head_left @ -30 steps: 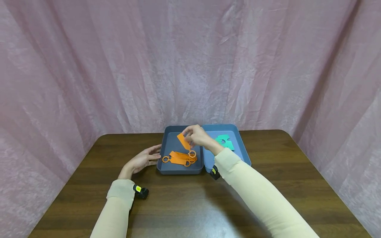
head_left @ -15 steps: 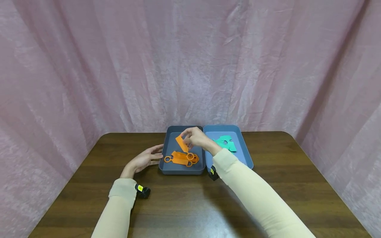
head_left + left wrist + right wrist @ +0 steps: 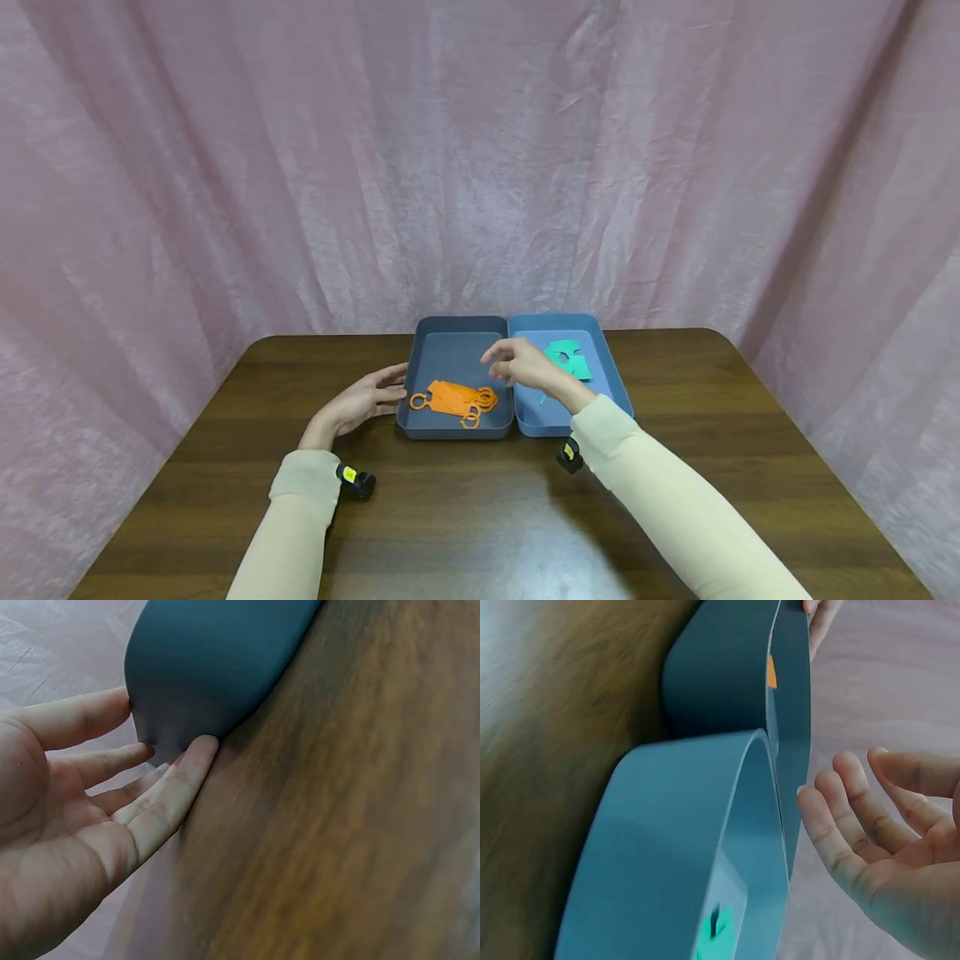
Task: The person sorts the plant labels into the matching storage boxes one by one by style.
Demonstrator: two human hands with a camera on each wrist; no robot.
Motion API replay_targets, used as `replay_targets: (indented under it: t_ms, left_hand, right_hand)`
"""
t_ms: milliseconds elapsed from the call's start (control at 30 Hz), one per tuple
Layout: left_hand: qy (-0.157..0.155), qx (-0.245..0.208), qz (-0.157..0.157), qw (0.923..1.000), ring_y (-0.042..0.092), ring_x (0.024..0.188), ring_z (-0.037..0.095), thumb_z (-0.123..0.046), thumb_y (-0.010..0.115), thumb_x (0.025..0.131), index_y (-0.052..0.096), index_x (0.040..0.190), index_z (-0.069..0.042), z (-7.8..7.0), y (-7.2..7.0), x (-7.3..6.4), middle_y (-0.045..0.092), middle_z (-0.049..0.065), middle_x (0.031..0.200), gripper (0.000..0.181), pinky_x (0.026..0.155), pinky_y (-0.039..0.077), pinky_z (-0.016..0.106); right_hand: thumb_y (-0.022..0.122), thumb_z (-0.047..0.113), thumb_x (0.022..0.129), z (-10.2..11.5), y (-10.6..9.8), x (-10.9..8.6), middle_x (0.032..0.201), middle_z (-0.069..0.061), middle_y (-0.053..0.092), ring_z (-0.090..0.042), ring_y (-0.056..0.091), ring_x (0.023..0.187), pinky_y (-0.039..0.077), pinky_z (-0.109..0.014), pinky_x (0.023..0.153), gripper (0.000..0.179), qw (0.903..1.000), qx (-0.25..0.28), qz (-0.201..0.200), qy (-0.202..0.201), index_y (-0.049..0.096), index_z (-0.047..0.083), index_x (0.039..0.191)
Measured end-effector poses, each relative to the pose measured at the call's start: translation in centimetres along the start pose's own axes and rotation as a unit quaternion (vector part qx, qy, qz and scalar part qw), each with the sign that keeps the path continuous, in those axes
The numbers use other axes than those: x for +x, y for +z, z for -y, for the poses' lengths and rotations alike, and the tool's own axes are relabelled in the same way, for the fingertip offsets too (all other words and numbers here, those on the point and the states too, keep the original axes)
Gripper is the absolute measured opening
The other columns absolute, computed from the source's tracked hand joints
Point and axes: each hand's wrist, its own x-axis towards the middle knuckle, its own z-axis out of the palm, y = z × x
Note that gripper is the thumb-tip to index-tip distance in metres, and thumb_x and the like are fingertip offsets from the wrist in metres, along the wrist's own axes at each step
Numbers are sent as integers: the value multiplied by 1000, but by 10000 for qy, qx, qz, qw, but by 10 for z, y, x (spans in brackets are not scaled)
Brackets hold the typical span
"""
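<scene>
Several flat orange tags with ring ends (image 3: 453, 398) lie in a pile in the dark grey tray (image 3: 450, 354). My left hand (image 3: 362, 404) touches that tray's left wall with its fingertips; in the left wrist view the straight fingers (image 3: 82, 718) meet the tray's outer side. Above the seam between the two trays hovers my right hand (image 3: 525, 365), its fingers loosely bent and nothing between them. Green flat pieces (image 3: 567, 358) lie in the blue-grey tray (image 3: 603, 375) on the right, partly hidden by the right hand and wrist.
Both trays stand side by side near the far edge of the brown wooden table (image 3: 465, 517). A pink curtain (image 3: 480, 167) hangs behind it and along the sides. The tray walls (image 3: 667, 802) rise above their floors.
The right hand has let go of an orange tag, which now lies on the pile in the dark grey tray. That hand has moved right; the left hand stays at the tray wall.
</scene>
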Motion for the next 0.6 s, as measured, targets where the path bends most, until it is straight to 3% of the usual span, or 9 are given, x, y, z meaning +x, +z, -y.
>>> replay_targets:
  t_ms: [133,267,433,600]
  left_hand:
    - [43,215,-82,9997,32,150,46,-12,51,111,8,168,-7,-2,-2,-2,20,28,167,71,117,39,58]
    - [176,705,-376,9966,34,148,48,-13,50,111,11,167,-5,-18,-2,-6,22,30,165,70,115,41,58]
    - [698,1598,-889,9807,40,145,45,-16,52,110,23,165,-4,-53,4,-13,34,28,160,63,115,39,61]
    - [1157,2247,-862,9637,44,144,38,-31,58,109,37,162,-11,-90,20,-6,44,17,159,61,116,39,58]
  right_hand:
    - [55,4,105,-9,-10,-13,111,-23,68,-47,61,110,53,-60,93,22,9998,-75,-169,-56,69,2,123]
    - [56,3,105,-18,-26,-22,106,-19,70,-45,61,104,54,-59,90,21,9984,-325,-464,-82,69,0,121]
    - [57,1,104,-23,-48,-25,105,-17,71,-38,65,98,54,-42,79,20,9915,-937,-899,-60,71,2,117]
    - [51,1,105,-21,-69,-22,115,-20,69,-32,66,95,51,-35,74,24,9808,-1493,-1253,-5,72,1,118]
